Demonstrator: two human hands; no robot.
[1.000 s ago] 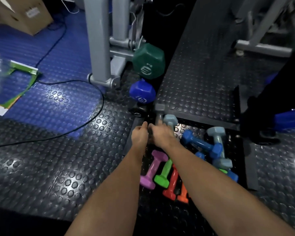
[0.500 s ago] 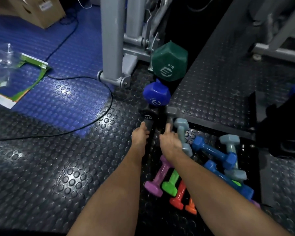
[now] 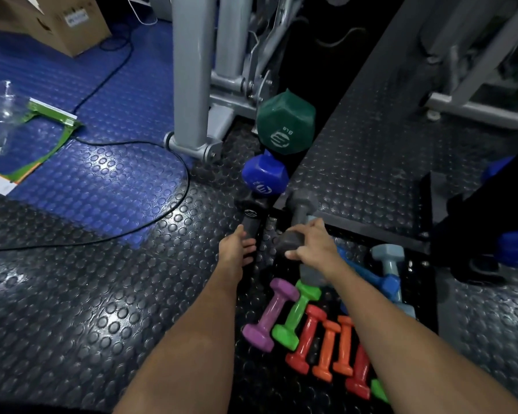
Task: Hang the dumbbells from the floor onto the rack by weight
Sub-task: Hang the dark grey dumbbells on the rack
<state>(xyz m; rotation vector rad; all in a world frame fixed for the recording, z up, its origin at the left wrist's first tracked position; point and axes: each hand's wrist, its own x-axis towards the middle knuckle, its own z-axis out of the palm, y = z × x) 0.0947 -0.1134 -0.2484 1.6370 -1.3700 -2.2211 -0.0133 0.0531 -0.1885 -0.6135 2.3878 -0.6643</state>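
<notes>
- Studded rubber floor (image 3: 87, 294), black near me and blue further left, runs up to the grey rack frame (image 3: 192, 85)
- On the rack hang a green dumbbell (image 3: 286, 122) marked 8 LB, a blue one (image 3: 265, 177) below it and a black one (image 3: 251, 218) lowest; heavier seems to sit higher, so my guess is the order runs by weight
- My right hand (image 3: 311, 246) is curled over the near head of a grey dumbbell (image 3: 302, 204), thumb under and fingers on top, wrist bent down; its far head points at the rack, probably because it goes in next
- My left hand (image 3: 237, 249) reaches out straight, fingers loosely on the black dumbbell's lower end; whether that grip is closed round it I cannot tell
- I'd judge the left hand steadies the rack side while the right lifts
- Small dumbbells remain on the floor in a dark tray (image 3: 431, 294): purple (image 3: 271, 315), lime (image 3: 296, 315), red (image 3: 307, 339), orange (image 3: 326, 351), with blue and pale ones behind my right forearm
</notes>
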